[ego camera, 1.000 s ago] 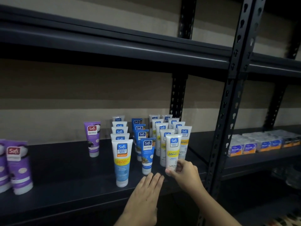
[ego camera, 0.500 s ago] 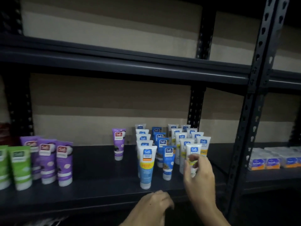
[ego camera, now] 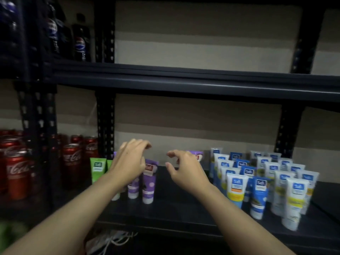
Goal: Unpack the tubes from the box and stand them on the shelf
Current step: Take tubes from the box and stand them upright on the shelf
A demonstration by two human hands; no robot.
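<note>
Dark shelf: left hand and right hand, empty and loosely curled, have left the blue tubes at three o'clock for purple tubes at nine, probably regrouping.

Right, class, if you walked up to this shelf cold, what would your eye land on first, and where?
Two bare hands reach in at the middle, the left hand in front of the purple tubes, the right hand empty beside it. Blue-and-white tubes stand in tidy rows on the right of the shelf, and red Coca-Cola cans crowd the far left.
</note>
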